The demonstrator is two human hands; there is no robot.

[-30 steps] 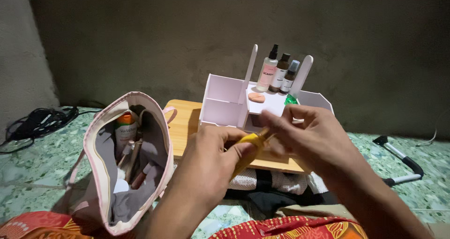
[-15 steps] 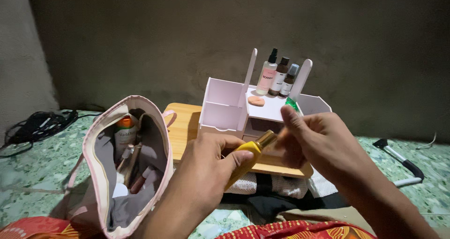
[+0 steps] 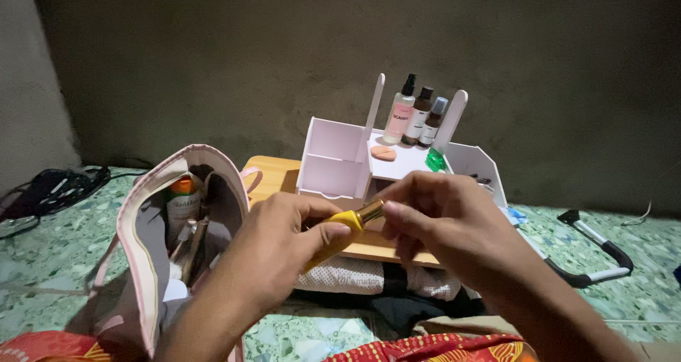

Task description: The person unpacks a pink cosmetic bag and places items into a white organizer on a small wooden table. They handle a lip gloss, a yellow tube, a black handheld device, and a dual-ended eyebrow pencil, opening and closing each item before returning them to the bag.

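My left hand (image 3: 273,252) grips a small yellow tube (image 3: 339,231) with a gold cap (image 3: 370,211), held tilted up to the right. The fingers of my right hand (image 3: 443,223) pinch the gold cap. Both hands hover over the front edge of a low wooden table (image 3: 273,177). Behind them stands a white desk organiser (image 3: 333,160) with open compartments.
An open pink pouch (image 3: 152,255) with several cosmetics stands at the left. Three bottles (image 3: 415,117), a peach sponge (image 3: 383,152) and a green item (image 3: 434,161) sit on the organiser. Folded cloth (image 3: 355,277) lies under the table; black cables (image 3: 42,192) lie far left, a metal handle (image 3: 599,245) right.
My right hand came back onto the tube's gold cap after lifting off it half a second ago. Both hands shifted slightly left and up.
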